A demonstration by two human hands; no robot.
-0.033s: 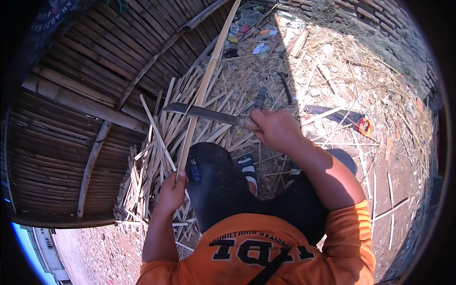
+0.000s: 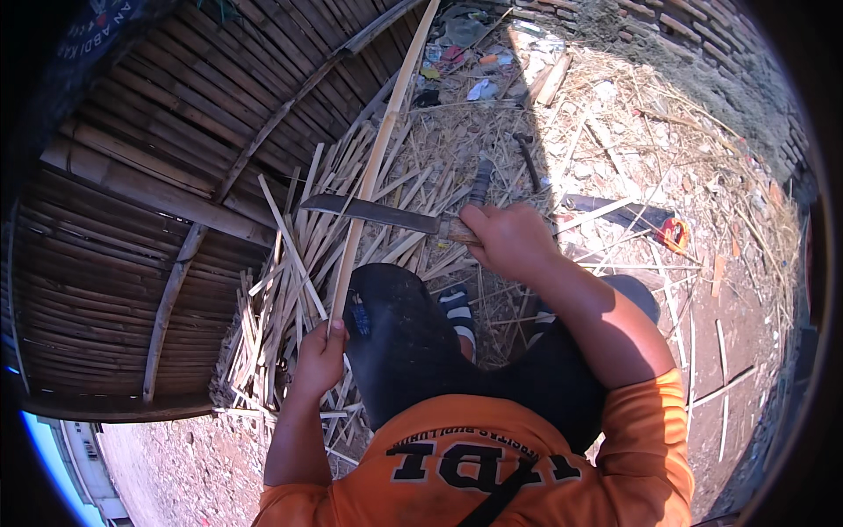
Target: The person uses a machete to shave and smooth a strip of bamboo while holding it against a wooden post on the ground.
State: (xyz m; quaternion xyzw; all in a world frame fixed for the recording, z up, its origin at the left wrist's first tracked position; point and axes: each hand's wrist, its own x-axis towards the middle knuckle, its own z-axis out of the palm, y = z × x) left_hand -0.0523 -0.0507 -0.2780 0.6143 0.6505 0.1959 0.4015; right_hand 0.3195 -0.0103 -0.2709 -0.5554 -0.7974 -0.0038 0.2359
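Head view, bamboo strip [image 2: 373, 167] within left fingers [image 2: 327, 338]

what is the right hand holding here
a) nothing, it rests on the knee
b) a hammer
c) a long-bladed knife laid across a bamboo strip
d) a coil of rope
c: the right hand is closed on the handle of a long-bladed knife, whose blade crosses the long bamboo strip that the left hand holds at its lower end.

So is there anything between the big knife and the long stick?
Nothing visible: the knife blade, held by the right hand, lies right across the long bamboo strip, whose lower end the left hand holds.
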